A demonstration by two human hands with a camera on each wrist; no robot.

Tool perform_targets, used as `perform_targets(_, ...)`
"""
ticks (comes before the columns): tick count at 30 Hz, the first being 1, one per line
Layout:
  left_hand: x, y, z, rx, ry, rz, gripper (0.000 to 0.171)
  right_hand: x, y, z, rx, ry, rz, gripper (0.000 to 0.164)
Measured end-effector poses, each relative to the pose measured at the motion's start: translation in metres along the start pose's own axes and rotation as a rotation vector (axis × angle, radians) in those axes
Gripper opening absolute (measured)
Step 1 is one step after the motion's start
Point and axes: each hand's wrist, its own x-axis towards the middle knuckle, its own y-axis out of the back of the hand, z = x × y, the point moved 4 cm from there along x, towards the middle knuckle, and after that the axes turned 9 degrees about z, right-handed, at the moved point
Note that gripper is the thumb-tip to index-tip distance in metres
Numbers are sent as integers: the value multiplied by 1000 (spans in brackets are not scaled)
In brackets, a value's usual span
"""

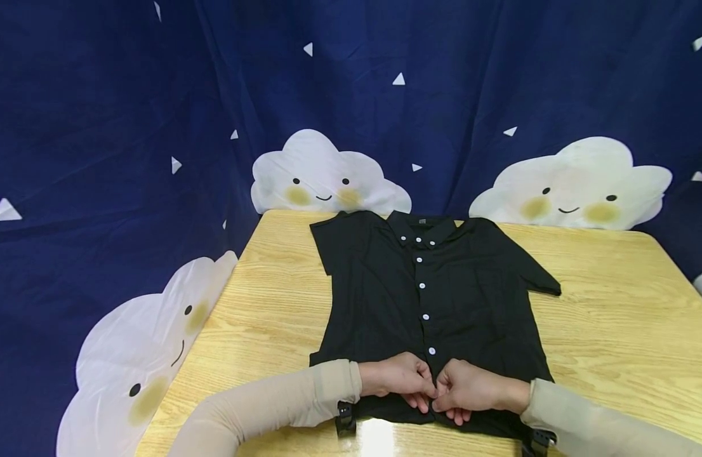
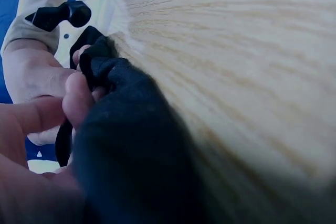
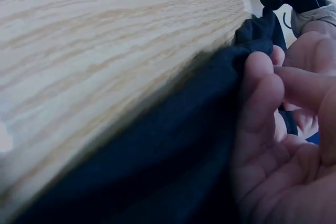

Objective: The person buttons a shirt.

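A black short-sleeved shirt (image 1: pixel 379 304) lies spread front up on the table, its collar at the far side. White buttons run down its middle, fastened down to just above the hands. Close to the hem, my left hand (image 1: pixel 401 376) pinches one edge of the front opening. My right hand (image 1: pixel 471 386) pinches the other edge, fingertips meeting the left ones. In the left wrist view, dark shirt cloth (image 2: pixel 136 145) bunches beside the fingers. The right wrist view has the thumb and fingers (image 3: pixel 260 87) gripping the cloth. Any button between the fingertips is hidden.
The light wood table (image 1: pixel 614 317) extends to both sides of the shirt. A dark blue curtain (image 1: pixel 351 76) with white clouds hangs behind and at the left. Black wrist cameras (image 1: pixel 346 419) hang below the beige sleeves (image 1: pixel 294 390).
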Motion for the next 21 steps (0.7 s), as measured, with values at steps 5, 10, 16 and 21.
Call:
perform_targets(5, 0, -1, -1, 28, 18, 51, 21, 0, 0, 0, 5, 23, -19, 19)
perform_targets(10, -1, -2, -1, 45, 12, 69, 21, 0, -1, 0, 17, 71, -55, 17)
perform_targets(16, -2, 0, 0, 47, 16, 42, 19, 0, 0, 0, 50, 77, -78, 16)
perform_targets(21, -2, 1, 0, 55, 37, 35, 21, 0, -1, 0, 36, 85, -63, 15)
